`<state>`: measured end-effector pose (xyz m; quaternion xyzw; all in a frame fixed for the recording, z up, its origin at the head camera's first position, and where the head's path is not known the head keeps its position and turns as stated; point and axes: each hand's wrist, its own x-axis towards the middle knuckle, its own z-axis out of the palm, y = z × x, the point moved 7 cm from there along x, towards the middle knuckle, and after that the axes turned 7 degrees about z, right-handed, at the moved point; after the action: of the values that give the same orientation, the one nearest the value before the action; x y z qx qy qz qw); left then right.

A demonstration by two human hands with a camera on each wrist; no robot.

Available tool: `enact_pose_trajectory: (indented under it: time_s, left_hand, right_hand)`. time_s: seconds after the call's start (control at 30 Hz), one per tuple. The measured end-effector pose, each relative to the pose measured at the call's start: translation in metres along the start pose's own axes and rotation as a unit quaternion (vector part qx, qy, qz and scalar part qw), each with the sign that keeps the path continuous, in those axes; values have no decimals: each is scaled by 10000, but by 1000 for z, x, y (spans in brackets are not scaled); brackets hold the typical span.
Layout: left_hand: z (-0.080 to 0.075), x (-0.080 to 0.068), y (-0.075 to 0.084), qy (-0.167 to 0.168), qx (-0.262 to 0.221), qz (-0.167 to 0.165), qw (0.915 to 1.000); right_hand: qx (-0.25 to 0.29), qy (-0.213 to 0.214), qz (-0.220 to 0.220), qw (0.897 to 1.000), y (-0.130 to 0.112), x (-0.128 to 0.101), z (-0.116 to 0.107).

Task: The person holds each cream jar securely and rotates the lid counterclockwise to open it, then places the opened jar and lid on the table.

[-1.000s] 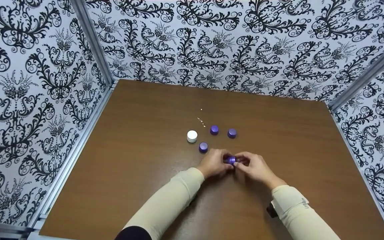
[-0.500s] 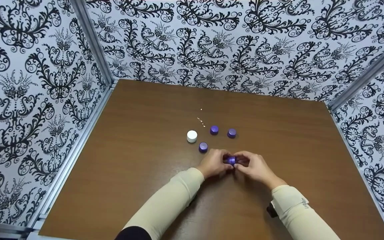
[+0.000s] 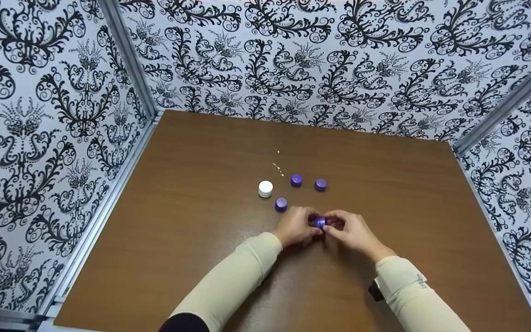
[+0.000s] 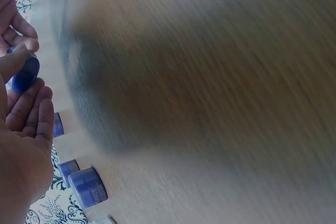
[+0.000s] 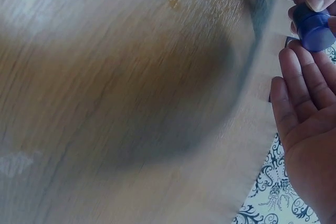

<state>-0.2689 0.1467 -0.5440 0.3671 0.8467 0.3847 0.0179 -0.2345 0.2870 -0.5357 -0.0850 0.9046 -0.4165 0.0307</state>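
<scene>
A small purple round jar [image 3: 320, 222] lies on its side between my two hands, just above the table. My left hand [image 3: 296, 225] pinches its left end with thumb and fingers. From the other side, my right hand [image 3: 352, 230] grips the right end between thumb and forefinger. The left wrist view shows the jar's dark blue-looking round end [image 4: 26, 72] with a thumb over it and fingers beneath. In the right wrist view the jar [image 5: 316, 30] appears as two stacked round parts, its far side hidden by fingertips.
Just beyond my left hand stands a purple jar [image 3: 281, 204]. Two more purple jars, one in the middle [image 3: 296, 180] and one on the right [image 3: 320, 185], stand farther back. A white jar [image 3: 265, 189] is at their left. Patterned walls [image 3: 293, 60] enclose the brown table [image 3: 191, 184].
</scene>
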Motion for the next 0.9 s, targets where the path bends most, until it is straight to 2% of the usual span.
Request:
enact_pose_trajectory:
  time_s: [0.33, 0.53, 0.9]
  left_hand:
    - [0, -1, 0, 38, -147, 40, 9999]
    - [0, 0, -1, 31, -183, -34, 9998]
    - [1, 0, -2, 33, -202, -91, 9997]
  right_hand:
    - [44, -65, 185, 9998, 3, 0, -1]
    - [134, -77, 153, 9998, 3, 0, -1]
    - [-36, -58, 120, 9999, 3, 0, -1]
